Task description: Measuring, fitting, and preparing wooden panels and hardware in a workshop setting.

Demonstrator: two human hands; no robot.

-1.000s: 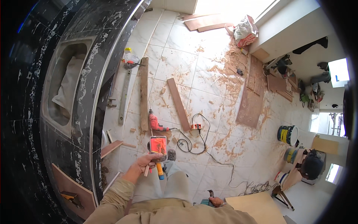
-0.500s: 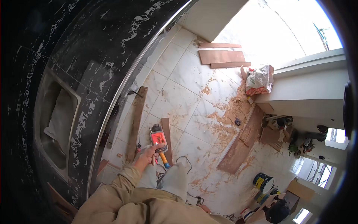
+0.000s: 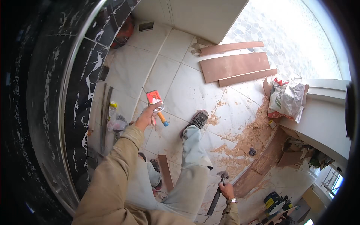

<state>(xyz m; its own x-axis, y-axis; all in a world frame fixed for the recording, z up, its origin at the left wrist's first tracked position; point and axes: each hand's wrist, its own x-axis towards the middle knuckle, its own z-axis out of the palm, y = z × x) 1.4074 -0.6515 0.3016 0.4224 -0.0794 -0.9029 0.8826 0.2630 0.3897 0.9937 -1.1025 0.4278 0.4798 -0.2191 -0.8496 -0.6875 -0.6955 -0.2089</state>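
Observation:
My left hand [image 3: 148, 114] is closed around a small see-through box with bright red-orange contents or label [image 3: 153, 96]. A tool handle in orange with a blue end [image 3: 162, 118] sticks out below the same hand; its working end is hidden. A thin dark tip pokes out past the box, and I cannot tell what it belongs to. Lower right, my right hand [image 3: 226, 190] grips a claw hammer [image 3: 216, 198] by its black handle, metal head up and away from me. A watch is on that wrist. My shoe [image 3: 199, 119] stands on the tiles between the hands.
Brown boards [image 3: 236, 66] lie by the bright doorway, beside a white-and-red sack [image 3: 288, 98]. Wood shavings [image 3: 249, 137] cover the tiles near a long plank [image 3: 258, 170]. A black marbled counter [image 3: 92, 75] runs along the left. A narrow board [image 3: 165, 173] lies near my feet.
My view and body have shifted forward, with one foot stepped out. The left hand still carries the box and orange handle. My right hand has come into plain view with the hammer.

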